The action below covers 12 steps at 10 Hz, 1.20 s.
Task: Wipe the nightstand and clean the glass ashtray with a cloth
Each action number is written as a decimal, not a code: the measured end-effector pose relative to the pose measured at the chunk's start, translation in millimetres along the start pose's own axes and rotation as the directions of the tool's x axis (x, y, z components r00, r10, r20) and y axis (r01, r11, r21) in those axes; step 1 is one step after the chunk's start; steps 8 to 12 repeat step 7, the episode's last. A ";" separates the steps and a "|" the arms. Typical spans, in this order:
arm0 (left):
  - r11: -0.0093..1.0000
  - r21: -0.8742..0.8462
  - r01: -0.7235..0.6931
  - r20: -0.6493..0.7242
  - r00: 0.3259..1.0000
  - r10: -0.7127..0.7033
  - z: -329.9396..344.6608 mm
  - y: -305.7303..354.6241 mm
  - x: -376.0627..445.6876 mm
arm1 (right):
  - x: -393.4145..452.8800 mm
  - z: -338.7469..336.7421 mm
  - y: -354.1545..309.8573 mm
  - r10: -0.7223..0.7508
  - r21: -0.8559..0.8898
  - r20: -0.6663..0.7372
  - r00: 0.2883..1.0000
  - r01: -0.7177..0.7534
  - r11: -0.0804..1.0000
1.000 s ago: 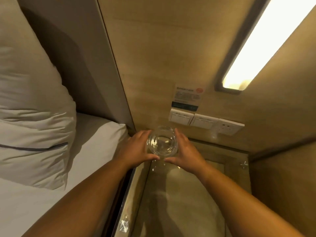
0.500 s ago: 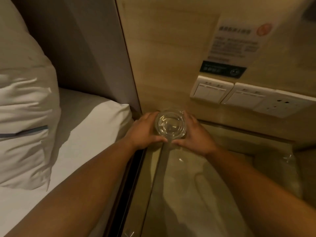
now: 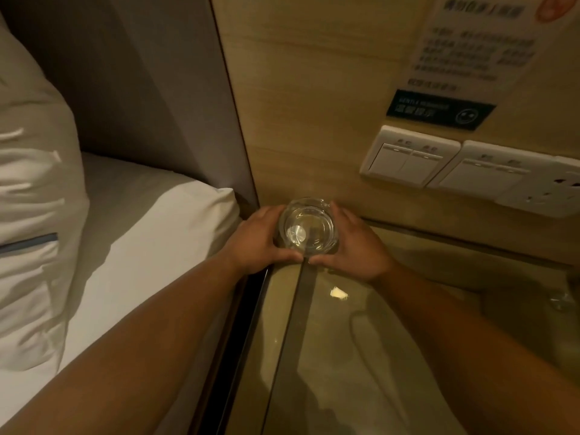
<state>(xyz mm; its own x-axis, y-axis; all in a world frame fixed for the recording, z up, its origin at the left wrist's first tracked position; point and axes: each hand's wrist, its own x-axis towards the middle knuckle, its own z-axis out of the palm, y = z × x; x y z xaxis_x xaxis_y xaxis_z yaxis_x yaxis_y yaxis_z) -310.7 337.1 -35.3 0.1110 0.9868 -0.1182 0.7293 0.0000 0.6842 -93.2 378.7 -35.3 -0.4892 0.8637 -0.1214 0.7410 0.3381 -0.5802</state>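
A round clear glass ashtray (image 3: 307, 228) is at the far left corner of the glass-topped nightstand (image 3: 361, 356), close to the wooden wall. My left hand (image 3: 257, 243) cups its left side and my right hand (image 3: 354, 246) cups its right side, thumbs meeting at its near rim. Whether the ashtray rests on the glass or is just above it I cannot tell. No cloth is in view.
A bed with a white sheet (image 3: 131, 246) and pillow (image 3: 34, 196) lies left of the nightstand, across a dark gap. On the wooden wall behind are light switches (image 3: 408, 157), a socket (image 3: 552, 189) and a printed notice (image 3: 470, 48).
Both hands have carried the ashtray down and toward the far left corner of the nightstand. My view has dropped and moved closer, so the wall lamp has left the frame.
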 end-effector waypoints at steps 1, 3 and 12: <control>1.000 0.011 0.009 0.015 1.000 -0.009 0.3 -1.0 -0.1 | 1.3 -1.2 -0.6 0.007 -0.011 0.029 1.000 -0.007 1.000; 0.999 0.044 0.013 0.031 0.999 -0.014 -1.2 0.5 0.5 | -0.2 -4.5 -3.1 0.016 -0.017 0.060 0.998 -0.015 1.000; 0.971 0.209 0.115 0.048 0.991 -0.128 -3.3 16.9 -6.7 | -5.1 -12.9 -8.8 0.080 0.028 0.089 0.993 -0.083 0.996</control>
